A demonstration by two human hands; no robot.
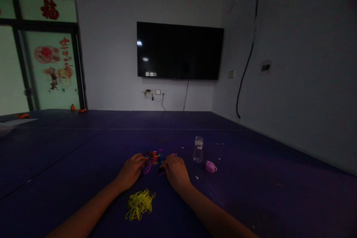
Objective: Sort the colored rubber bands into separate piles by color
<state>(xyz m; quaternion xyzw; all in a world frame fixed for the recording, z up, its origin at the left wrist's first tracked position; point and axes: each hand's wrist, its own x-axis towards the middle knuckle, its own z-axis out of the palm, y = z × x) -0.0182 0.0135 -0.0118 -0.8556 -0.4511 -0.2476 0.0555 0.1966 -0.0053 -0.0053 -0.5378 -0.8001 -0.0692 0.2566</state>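
Note:
A small heap of mixed-colour rubber bands [152, 160], pink, red, blue and dark, lies on the purple surface between my hands. My left hand [131, 171] rests at the heap's left edge, its fingers curled together and touching the bands. At the right edge, my right hand [176, 171] bends its fingers down into the bands; the fingertips are hidden. What either hand pinches, if anything, cannot be made out. Closer to me, between my forearms, lies a loose pile of yellow rubber bands [140, 204].
A clear bottle [198, 152] without a lid stands right of my right hand. Beside it lies a pink cap [211, 166], with small white scraps around. Orange objects [73, 107] sit far left near the door. A television [180, 51] hangs on the back wall.

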